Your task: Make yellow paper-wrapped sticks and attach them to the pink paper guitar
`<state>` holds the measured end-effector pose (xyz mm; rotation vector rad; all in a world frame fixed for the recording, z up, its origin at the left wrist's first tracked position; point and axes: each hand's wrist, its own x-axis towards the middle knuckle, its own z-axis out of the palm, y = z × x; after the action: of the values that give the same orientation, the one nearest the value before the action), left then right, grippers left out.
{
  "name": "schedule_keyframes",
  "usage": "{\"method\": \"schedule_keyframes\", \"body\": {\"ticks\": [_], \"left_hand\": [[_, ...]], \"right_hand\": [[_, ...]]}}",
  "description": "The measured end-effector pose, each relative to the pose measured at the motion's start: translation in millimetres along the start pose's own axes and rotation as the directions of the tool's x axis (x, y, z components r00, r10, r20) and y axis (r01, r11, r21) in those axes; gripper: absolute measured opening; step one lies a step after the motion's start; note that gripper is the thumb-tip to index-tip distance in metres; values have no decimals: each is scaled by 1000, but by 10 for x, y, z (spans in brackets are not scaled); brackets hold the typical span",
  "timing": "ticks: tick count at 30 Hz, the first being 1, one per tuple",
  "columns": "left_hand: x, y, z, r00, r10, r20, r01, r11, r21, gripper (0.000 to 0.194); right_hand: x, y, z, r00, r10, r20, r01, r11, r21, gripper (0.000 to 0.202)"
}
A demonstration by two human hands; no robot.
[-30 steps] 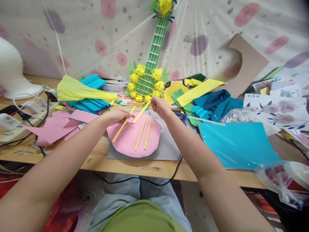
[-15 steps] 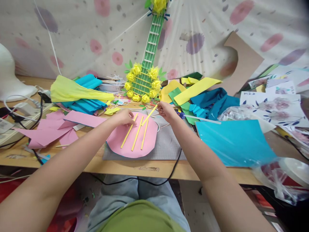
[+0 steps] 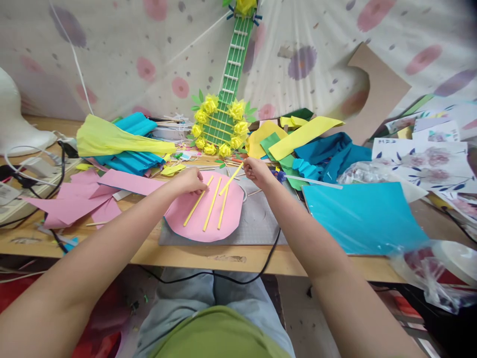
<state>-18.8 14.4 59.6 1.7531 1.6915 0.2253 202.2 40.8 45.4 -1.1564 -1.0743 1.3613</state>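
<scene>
A pink paper disc (image 3: pixel 233 211), with blue showing at its lower edge, lies on a grey cutting mat (image 3: pixel 261 223). Three thin yellow sticks rest on it, side by side and slanted. My left hand (image 3: pixel 193 182) is closed in a pinch at the upper part of the leftmost yellow stick (image 3: pixel 194 210). Between the fingertips of my right hand (image 3: pixel 257 172) is the top end of another yellow stick (image 3: pixel 231 179). Its lower end meets the upper part of the rightmost stick (image 3: pixel 222 214); whether they touch I cannot tell.
Behind the disc leans a green paper guitar (image 3: pixel 228 89) with yellow flowers. Pink paper scraps (image 3: pixel 74 199) and crepe paper (image 3: pixel 119 141) lie left. A glue gun (image 3: pixel 279 175), a blue sheet (image 3: pixel 361 214) and a plastic bag (image 3: pixel 436 283) are right. A black cable (image 3: pixel 266 263) hangs over the table edge.
The leftmost stick's lower end has shifted slightly left under my left hand. My right hand and its stick stay nearly where they were.
</scene>
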Motion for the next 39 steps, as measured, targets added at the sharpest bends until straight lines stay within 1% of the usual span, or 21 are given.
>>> {"method": "schedule_keyframes", "body": {"ticks": [2,5,12,17,22,28,33,39], "left_hand": [[1,5,0,1000,3,21,-3,1000,-14,33],[23,9,7,1000,10,21,-9,1000,-16,28],[70,4,18,1000,-6,-11,6,1000,8,30],[104,-27,17,1000,3,-15,-3,1000,10,32],[64,15,7,999,21,-37,-18,997,72,26],[-19,94,-26,999,24,-40,-19,993,117,20],[3,67,-28,999,47,-28,-44,993,108,16],[44,36,-10,999,37,-29,-34,992,122,17]], "right_hand": [[4,13,-3,1000,7,-2,-7,1000,8,9],[11,34,-5,1000,6,6,-6,1000,17,7],[22,44,-16,999,-7,33,6,1000,27,7],[25,46,12,1000,-9,21,9,1000,6,10],[26,64,42,1000,-2,20,2,999,-34,16],[4,57,54,1000,8,23,-8,1000,-25,12],[-8,61,65,1000,17,22,-16,999,-40,13],[6,72,68,999,20,29,-19,999,-38,15]]}}
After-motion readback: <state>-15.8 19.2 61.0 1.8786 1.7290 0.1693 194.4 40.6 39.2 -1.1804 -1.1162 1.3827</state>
